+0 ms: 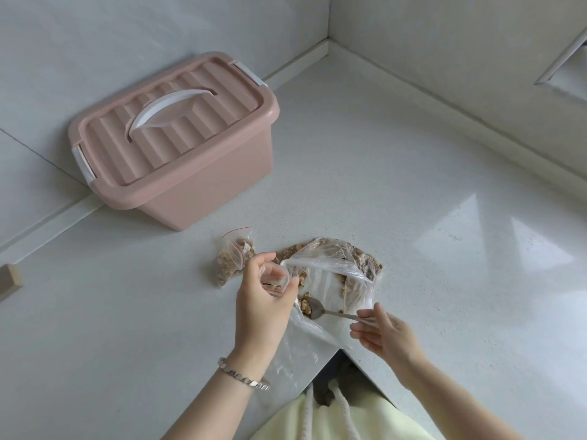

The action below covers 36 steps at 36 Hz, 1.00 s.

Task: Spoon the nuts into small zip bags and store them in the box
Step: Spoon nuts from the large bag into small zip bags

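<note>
Nuts (304, 303) in big bag (330, 265); lid (197, 144) on box (216, 192); wooden block (9, 279) left.

White speckled countertop (413, 201) running into corner, glossy, bright reflections at right. Pale grey wall tiles (95, 42) behind, low raised ledge (295, 66) along wall foot. Small wooden block (9, 279) at left edge. Pale yellow garment (365, 420) with white braided drawstrings (341, 404) at bottom

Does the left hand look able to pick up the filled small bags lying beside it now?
Likely not at once: the filled small bags lie close with nothing between, but the left hand already holds an open zip bag.
</note>
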### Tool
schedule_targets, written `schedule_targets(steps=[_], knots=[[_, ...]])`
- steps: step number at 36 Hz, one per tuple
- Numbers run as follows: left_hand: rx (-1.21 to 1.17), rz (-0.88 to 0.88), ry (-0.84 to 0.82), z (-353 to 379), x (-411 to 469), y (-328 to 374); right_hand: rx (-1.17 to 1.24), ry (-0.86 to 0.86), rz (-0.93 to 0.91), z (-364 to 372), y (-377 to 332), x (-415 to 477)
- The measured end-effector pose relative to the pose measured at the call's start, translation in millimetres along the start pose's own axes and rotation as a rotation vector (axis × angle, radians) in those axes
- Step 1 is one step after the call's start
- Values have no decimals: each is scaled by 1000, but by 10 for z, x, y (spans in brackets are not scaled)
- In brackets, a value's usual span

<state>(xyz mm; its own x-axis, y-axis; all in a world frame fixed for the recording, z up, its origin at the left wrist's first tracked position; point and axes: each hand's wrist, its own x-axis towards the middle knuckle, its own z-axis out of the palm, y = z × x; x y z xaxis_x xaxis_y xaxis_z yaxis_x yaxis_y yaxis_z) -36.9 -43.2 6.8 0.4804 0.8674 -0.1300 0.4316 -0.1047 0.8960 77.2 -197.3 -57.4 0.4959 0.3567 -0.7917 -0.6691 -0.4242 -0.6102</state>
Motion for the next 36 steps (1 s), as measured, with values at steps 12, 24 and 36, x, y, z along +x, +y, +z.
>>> schedule_targets(steps=[12, 24, 36], knots=[[7, -10, -2, 25, -13, -43, 183, -41, -23, -120, -161, -50], [68, -30, -59, 133, -17, -66, 54, -5, -463, -57, -835, -633], [27, 21, -62, 185, -14, -15, -431, 33, -950, 159, -766, -915]])
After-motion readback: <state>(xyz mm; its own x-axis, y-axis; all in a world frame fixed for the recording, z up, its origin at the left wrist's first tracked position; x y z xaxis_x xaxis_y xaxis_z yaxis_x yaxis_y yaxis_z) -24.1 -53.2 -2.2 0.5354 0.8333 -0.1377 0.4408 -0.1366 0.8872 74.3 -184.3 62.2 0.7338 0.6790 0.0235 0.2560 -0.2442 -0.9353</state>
